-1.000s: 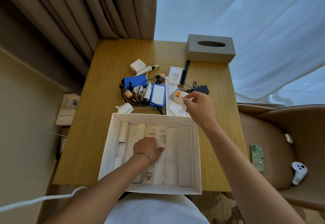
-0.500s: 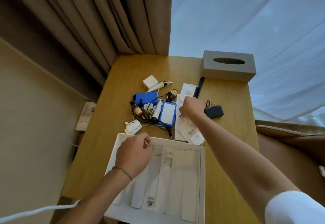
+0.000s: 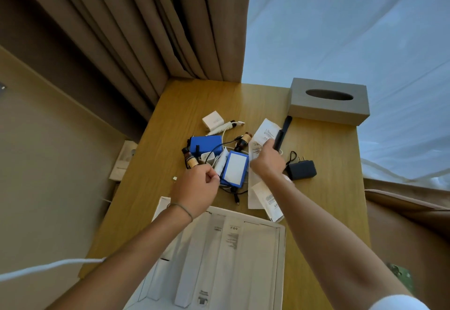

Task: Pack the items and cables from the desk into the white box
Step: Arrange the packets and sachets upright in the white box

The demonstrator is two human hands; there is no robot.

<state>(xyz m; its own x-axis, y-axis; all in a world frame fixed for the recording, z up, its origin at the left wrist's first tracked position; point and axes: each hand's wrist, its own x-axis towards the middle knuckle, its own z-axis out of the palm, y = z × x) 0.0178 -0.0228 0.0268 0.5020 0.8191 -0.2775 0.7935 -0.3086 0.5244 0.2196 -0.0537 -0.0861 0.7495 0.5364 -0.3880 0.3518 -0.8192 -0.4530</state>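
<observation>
I count: blue packs (image 3: 235,168) 2 | brown bottles (image 3: 190,160) 2 | white box (image 3: 282,248) 1 | black adapter (image 3: 302,169) 1 | tissue box (image 3: 327,105) 1

A wooden desk (image 3: 323,163) stands in a corner, with heavy taupe curtains (image 3: 136,32) behind it on the left. Sheer white drapes (image 3: 348,22) glow with daylight on the right. A beige wall (image 3: 48,163) runs along the left side.
</observation>
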